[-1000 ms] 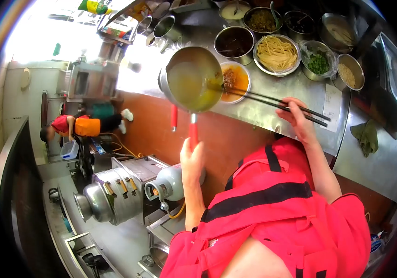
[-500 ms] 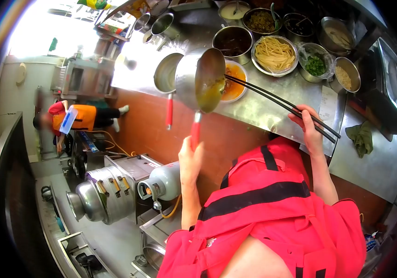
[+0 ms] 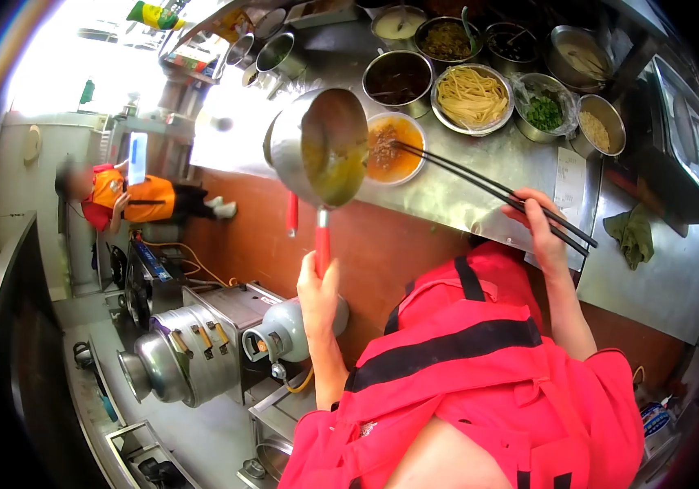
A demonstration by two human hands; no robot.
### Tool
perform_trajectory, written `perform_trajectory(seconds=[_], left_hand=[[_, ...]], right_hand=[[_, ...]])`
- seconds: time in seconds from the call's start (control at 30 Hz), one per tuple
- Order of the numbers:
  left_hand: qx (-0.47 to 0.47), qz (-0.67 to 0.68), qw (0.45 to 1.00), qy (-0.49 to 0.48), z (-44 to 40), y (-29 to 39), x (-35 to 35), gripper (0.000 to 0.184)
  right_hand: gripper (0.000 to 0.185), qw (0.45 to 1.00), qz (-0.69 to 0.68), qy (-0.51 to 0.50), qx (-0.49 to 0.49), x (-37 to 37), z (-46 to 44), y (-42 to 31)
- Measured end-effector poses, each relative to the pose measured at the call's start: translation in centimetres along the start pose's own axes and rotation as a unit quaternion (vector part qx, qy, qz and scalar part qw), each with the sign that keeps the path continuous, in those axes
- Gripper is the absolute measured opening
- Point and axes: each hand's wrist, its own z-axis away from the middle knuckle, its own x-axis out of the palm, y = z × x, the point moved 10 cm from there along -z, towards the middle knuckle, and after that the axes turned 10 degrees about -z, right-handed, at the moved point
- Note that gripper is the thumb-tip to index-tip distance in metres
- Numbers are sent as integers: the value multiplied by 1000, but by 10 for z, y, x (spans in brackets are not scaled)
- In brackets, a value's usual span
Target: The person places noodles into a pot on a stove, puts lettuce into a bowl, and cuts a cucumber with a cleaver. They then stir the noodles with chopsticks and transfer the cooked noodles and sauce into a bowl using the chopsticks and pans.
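Observation:
My left hand (image 3: pixel 318 292) is closed round the red handle of a metal saucepan (image 3: pixel 291 151). The pan is tilted, and a little yellowish liquid clings inside it. Just right of the pan, a white bowl (image 3: pixel 421 167) on the steel counter holds orange broth with brown, minced-looking bits. My right hand (image 3: pixel 541 226) grips a pair of long black chopsticks (image 3: pixel 480 184), their tips at the bowl's contents. Behind the held pan, a second red-handled pan (image 3: pixel 292 213) is mostly hidden.
Along the counter (image 3: pixel 480 200) stand a bowl of pale strips (image 3: pixel 471 98), a pot of dark sauce (image 3: pixel 398 79), chopped greens (image 3: pixel 544 111) and several other containers. A green cloth (image 3: pixel 631 236) lies at right. At left is a person in an orange apron (image 3: pixel 149 200); below, a gas cylinder (image 3: pixel 288 328).
The saucepan has moved left, off the bowl, uncovering more of it. The chopstick tips now reach the broth's brown bits. The person at left has shifted and holds the blue-white object more upright.

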Motion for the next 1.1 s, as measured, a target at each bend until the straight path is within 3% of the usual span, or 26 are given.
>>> perform_trajectory(seconds=[0.03, 0.13, 0.4, 0.53, 0.67, 0.8, 1.03, 1.1], left_hand=[[-1, 24, 1000, -4, 0, -5, 0, 22], [-78, 267, 958, -68, 4, -3, 11, 14], [-70, 376, 921, -72, -2, -1, 9, 12], [-69, 313, 945, -69, 1, -3, 14, 14], [-80, 256, 960, -75, 3, -2, 19, 17], [-82, 194, 975, -76, 8, -7, 22, 20], [-62, 75, 994, -56, 9, -6, 19, 25], [-45, 54, 996, -50, 9, -7, 17, 26]], right_hand=[[24, 1000, -19, 9, 3, -11, 3, -3], [25, 998, -65, 12, -7, -16, 2, -12], [26, 983, -178, -46, 27, 40, -18, 3], [23, 982, -125, -89, 107, 71, -13, 27], [25, 993, -65, -64, 74, 39, -12, 31], [24, 993, -99, 4, 57, -14, -4, 22], [25, 993, -43, -74, 85, 40, -2, 40], [25, 995, -56, -37, 77, 25, -4, 47]])
